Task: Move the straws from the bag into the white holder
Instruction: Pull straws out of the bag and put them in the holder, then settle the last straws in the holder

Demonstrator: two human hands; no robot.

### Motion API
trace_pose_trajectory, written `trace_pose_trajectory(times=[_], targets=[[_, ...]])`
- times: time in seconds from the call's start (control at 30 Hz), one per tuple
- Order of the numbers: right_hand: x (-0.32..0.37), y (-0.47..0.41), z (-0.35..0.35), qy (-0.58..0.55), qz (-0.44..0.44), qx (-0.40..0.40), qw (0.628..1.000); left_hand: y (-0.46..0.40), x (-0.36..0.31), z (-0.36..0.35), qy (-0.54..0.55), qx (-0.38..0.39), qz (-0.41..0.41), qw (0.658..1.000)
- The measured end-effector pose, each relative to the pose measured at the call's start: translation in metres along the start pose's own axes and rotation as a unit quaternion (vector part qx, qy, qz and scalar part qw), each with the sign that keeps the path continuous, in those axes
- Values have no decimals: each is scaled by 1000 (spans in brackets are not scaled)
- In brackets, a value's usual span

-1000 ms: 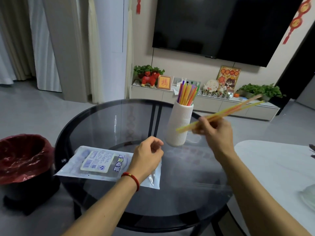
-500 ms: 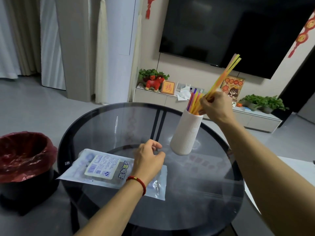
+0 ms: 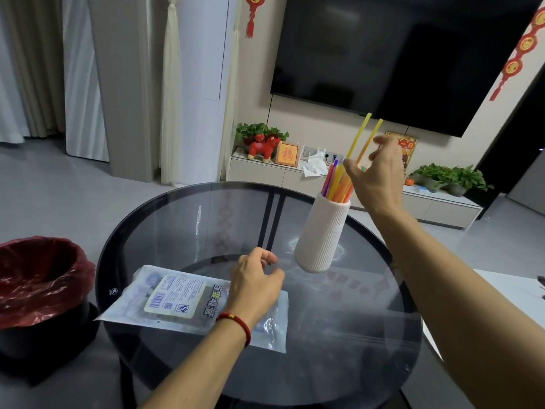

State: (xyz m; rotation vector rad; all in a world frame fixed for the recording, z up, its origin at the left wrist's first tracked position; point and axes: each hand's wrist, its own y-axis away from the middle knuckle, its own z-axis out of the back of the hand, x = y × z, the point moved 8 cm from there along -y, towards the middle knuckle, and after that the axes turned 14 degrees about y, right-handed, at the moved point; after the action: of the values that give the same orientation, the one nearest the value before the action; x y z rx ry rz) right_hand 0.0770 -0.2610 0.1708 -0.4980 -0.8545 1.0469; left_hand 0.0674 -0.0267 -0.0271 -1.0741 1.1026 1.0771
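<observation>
A white ribbed holder (image 3: 321,234) stands on the round glass table (image 3: 339,335) with several coloured straws (image 3: 336,184) in it. Two longer straws, yellow and orange (image 3: 364,134), stick up higher out of its mouth. My right hand (image 3: 377,175) hovers just right of the holder's top with fingers spread beside those two straws. The clear plastic bag (image 3: 177,299) with a printed label lies flat at the table's left front. My left hand (image 3: 253,284) rests on the bag's right part, fingers loosely curled, holding nothing.
A black bin with a red liner (image 3: 38,278) stands on the floor left of the table. A white table edge (image 3: 501,296) is at the right. Behind are a low TV cabinet (image 3: 295,175) with ornaments and plants, and a wall-mounted TV (image 3: 398,54).
My right hand swung a bunch of straws from level to upright over the holder, lowered them in, and has now spread its fingers off them. The left hand stayed on the bag.
</observation>
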Motion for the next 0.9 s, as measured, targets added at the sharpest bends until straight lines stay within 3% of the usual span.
trace_pose_trajectory(times=[0.07,0.13,0.23,0.4,0.5,0.63,0.83,0.9], targets=[[10,-5,11,17,49,-48,997,0,-1,1,1,-4,-3,1000],[18,-15,11,49,100,-42,993,1,-1,2,2,-6,-2,1000],[28,-25,-9,95,170,45,980,2,0,3,0,-8,-1,1000],[16,2,-42,126,169,148,966,0,0,7,-7,-10,-6,1000],[13,16,-50,159,208,135,956,0,-1,8,-6,-5,-10,1000],[14,6,-41,167,192,82,964,2,0,11,-32,-7,-23,999],[17,7,-53,190,184,132,955,5,-6,18,-33,-8,-28,999],[24,12,-39,172,193,86,962,7,-9,20,-44,-8,-40,998]])
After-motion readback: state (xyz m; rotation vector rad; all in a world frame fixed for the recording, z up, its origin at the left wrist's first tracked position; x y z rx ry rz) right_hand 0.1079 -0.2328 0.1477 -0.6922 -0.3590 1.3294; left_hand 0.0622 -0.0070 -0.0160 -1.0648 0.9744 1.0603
